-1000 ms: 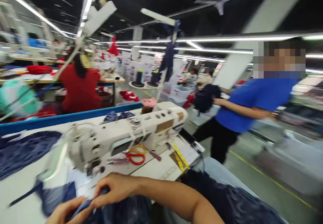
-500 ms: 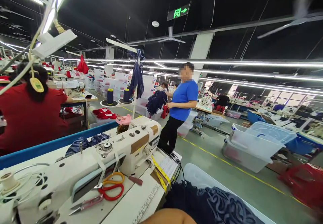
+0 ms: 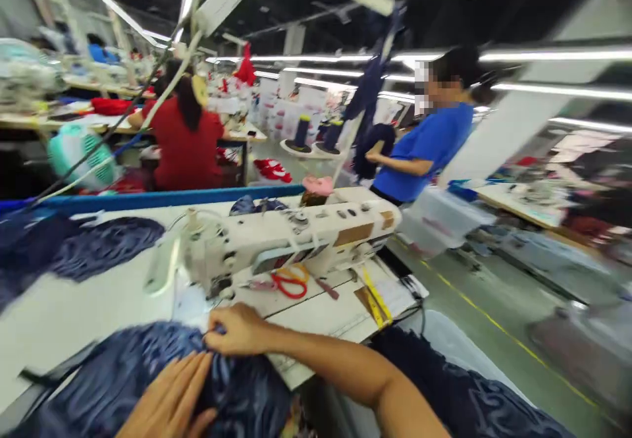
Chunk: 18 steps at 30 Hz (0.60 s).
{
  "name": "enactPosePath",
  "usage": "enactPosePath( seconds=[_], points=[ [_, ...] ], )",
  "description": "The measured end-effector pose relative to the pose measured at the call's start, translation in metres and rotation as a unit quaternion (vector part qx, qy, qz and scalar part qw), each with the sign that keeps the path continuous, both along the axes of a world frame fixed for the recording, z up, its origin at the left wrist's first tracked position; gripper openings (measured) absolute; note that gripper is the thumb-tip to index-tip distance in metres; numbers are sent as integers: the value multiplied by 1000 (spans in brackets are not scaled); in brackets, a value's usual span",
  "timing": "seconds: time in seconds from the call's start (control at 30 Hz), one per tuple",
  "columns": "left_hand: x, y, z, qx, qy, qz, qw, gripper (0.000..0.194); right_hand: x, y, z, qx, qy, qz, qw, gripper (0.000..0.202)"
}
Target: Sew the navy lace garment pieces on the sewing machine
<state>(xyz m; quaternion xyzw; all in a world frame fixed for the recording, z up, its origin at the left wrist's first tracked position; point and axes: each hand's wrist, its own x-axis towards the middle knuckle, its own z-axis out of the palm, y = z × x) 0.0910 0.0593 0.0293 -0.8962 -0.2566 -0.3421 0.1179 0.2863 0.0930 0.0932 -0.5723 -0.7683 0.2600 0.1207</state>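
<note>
The right hand [image 3: 239, 329], low centre, pinches a bunched edge of the navy cloth [image 3: 113, 372], while the left hand [image 3: 170, 395], bottom centre-left, lies nearly flat on it, fingers extended and close together. The cloth spreads across the lower left of the frame, and from where I stand it wants a light pinch and a smoothing palm, so the folds lie flat without being stretched. Just beyond, the machine's [image 3: 296, 240] head calls for fingertips kept clear, and the scissors [image 3: 291, 284] at centre are best left away from the folds.
</note>
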Motion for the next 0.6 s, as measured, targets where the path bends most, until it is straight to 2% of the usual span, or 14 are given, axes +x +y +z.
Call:
enactPosePath(
  seconds=[0.07,0.13,0.23,0.33,0.47,0.53,0.6],
  points=[
    [0,-29,4,-4,55,32,998,47,6,-1,-3,-7,6,8,1000,4],
    [12,-43,11,-38,74,82,993,54,11,1,-4,-9,5,13,1000,8],
    [24,-48,19,-93,83,114,986,58,12,1,-1,-7,-1,19,1000,12],
    [23,-51,27,-135,93,110,980,62,15,-5,4,-15,-3,34,999,17],
    [16,-52,33,-172,93,106,975,61,32,-15,14,-71,-13,77,994,43],
    [15,-51,34,-175,95,107,974,62,44,-17,22,-91,-57,82,991,43],
    [19,-52,33,-170,94,118,974,68,52,-19,30,-39,-135,54,989,38]
  ],
)
